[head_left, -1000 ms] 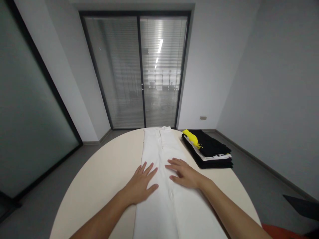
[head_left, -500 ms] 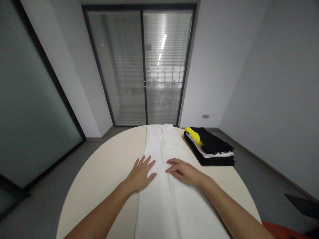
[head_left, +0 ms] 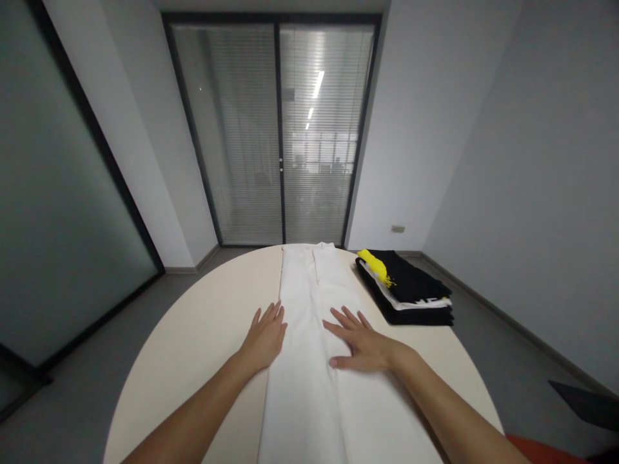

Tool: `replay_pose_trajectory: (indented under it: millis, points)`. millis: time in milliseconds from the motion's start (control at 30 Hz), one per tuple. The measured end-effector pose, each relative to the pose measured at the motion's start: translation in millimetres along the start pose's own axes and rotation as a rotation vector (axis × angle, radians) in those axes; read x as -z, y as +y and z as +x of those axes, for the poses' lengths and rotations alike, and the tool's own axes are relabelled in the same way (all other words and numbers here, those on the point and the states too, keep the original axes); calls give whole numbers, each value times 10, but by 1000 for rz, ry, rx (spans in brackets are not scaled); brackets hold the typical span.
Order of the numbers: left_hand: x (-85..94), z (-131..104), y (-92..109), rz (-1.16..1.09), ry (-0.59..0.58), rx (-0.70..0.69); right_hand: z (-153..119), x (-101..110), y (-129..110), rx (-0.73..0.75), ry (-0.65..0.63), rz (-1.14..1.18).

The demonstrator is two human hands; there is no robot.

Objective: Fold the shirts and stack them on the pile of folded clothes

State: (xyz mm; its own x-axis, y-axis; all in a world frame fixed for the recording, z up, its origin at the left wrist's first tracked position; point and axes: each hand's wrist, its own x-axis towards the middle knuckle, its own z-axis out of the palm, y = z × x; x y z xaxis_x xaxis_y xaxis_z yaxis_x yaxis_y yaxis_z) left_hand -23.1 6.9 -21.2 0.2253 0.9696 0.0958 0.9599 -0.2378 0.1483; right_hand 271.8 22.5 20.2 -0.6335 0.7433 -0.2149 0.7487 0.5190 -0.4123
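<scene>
A long white garment [head_left: 304, 399], which looks like a pair of trousers, lies lengthwise across the round table. Two panels run side by side along it, with a seam or crease between them. My left hand [head_left: 265, 338] is at the garment's left edge, partly over the tabletop, fingers stretched out and close together. On the right panel, my right hand [head_left: 360, 343] lies palm down with its fingers spread and the thumb near the middle seam. Neither hand grips anything.
A stack of folded black and white clothes [head_left: 411, 283] sits at the table's far right, with a yellow fringed cloth piece [head_left: 374, 265] on it. The cream round table [head_left: 193, 361] has a curved edge. Something red [head_left: 536, 448] shows at bottom right, near a dark flat object [head_left: 583, 403].
My left hand has shifted left, from over the garment to its edge, its thumb drawn in. My right hand has flattened and spread its fingers on the right panel.
</scene>
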Motion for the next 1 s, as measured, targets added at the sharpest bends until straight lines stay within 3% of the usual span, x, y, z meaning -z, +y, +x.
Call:
replay_pose_trajectory:
  millis: [300,400,533,667,767,867,1000]
  points:
    - [36,240,-177,54,53,32,303,26,-88,-47,4,-70]
    - [97,268,-221,39,121,51,410,38,-86,-34,28,-90]
    - [238,103,-166,-117,233,-148,302,51,-111,63,102,-70]
    - [284,-97,-120,-256,59,-416,70,63,-243,312,153,7]
    - [217,-126,-144,-263,-20,-413,7,52,-349,384,134,57]
    - [159,-95,-175,-273,-20,-403,18,28,-420,382,101,100]
    - [159,-78,-190,-278,-17,-404,-31,-50,-544,398,-134,204]
